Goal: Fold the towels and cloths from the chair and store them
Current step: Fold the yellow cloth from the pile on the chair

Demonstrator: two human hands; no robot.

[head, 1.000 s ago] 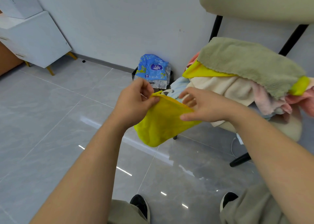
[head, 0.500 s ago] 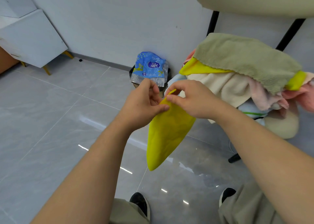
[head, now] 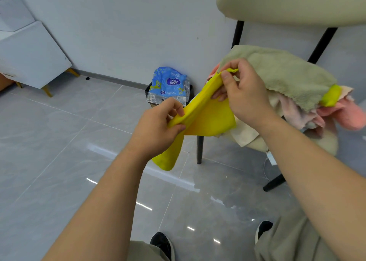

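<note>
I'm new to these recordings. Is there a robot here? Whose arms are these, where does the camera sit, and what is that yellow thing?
No robot here: these are a person's bare arms, filmed by a wide-angle camera worn on the head, looking down. The left hand pinches a yellow cloth low down, the right hand pinches its top corner; it hangs stretched between the two grips. Behind, a chair holds a heap of cloths, a green towel on top. By the wall stands a bin with a blue packet.

Grey flr (head: 59,142); wht wall (head: 138,23); cabinet (head: 33,58)
</note>
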